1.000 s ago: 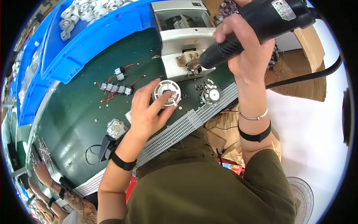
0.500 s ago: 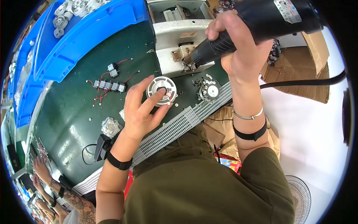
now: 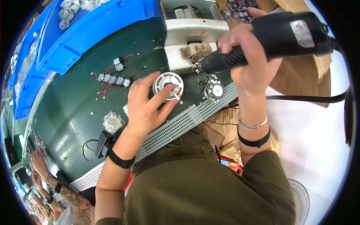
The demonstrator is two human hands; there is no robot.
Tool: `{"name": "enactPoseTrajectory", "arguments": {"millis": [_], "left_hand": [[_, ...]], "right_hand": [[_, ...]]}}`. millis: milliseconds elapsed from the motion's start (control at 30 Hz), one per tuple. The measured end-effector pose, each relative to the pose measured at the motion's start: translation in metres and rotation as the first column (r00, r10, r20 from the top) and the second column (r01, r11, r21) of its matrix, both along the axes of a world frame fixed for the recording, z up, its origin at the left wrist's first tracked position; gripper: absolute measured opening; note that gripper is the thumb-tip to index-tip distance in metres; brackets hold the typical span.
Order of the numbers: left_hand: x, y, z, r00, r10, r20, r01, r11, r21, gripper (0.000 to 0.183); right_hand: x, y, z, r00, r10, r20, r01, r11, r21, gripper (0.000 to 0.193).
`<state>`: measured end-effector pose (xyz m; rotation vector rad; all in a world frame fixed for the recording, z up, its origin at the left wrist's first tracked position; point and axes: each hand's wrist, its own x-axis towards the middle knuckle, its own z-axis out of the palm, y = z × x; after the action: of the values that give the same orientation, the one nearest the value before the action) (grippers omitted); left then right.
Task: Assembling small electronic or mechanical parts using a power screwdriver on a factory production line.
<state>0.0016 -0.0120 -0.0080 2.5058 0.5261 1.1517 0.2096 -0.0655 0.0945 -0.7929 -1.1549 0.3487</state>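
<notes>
My left hand [image 3: 147,104] lies around a round white plastic housing [image 3: 156,89] on the green bench mat, thumb and fingers at its rim and one fingertip inside it. Thin red and white wires show in the housing. Raised at the right, my right hand [image 3: 249,60] grips a thick black electric screwdriver [image 3: 277,35]. The screwdriver's tip points left, at the small metal outlet of a cream-coloured screw feeder [image 3: 195,28]; whether a screw is on the tip I cannot make out.
Several small motors [image 3: 114,80] with red wires lie left of the housing. A round metal piece [image 3: 216,90] with screws around it sits near the perforated edge strip [image 3: 193,116]. Blue bins [image 3: 101,35] stand far left, a cardboard box [image 3: 300,80] right. Co-workers' hands [image 3: 39,165] show lower left.
The view has shifted slightly, so the bench things appear a little further right. The screwdriver has tilted flatter, its tip still by the feeder outlet. The left hand stays on the housing.
</notes>
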Motion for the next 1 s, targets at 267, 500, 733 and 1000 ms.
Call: {"name": "enactPoseTrajectory", "arguments": {"millis": [267,500,733,1000], "left_hand": [[0.002,-0.004,0.004,1.0,0.021,0.011,-0.021,1.0,-0.001,0.036],[0.001,-0.005,0.007,1.0,0.012,0.019,-0.012,1.0,0.005,0.037],[0.001,-0.005,0.004,0.999,0.026,0.02,-0.025,1.0,-0.008,0.033],[0.003,-0.005,0.001,0.999,0.016,0.034,-0.014,0.999,-0.035,0.033]], "right_hand": [[-0.023,0.007,0.03,0.951,0.301,0.067,-0.301,0.954,-0.009,0.015],[-0.07,0.014,0.036,0.972,-0.008,-0.233,-0.046,0.973,-0.227,0.054],[-0.029,0.025,0.015,0.918,0.394,-0.037,-0.396,0.913,-0.098,0.013],[-0.067,0.024,0.027,0.985,0.016,-0.174,-0.063,0.961,-0.27,0.045]]}}
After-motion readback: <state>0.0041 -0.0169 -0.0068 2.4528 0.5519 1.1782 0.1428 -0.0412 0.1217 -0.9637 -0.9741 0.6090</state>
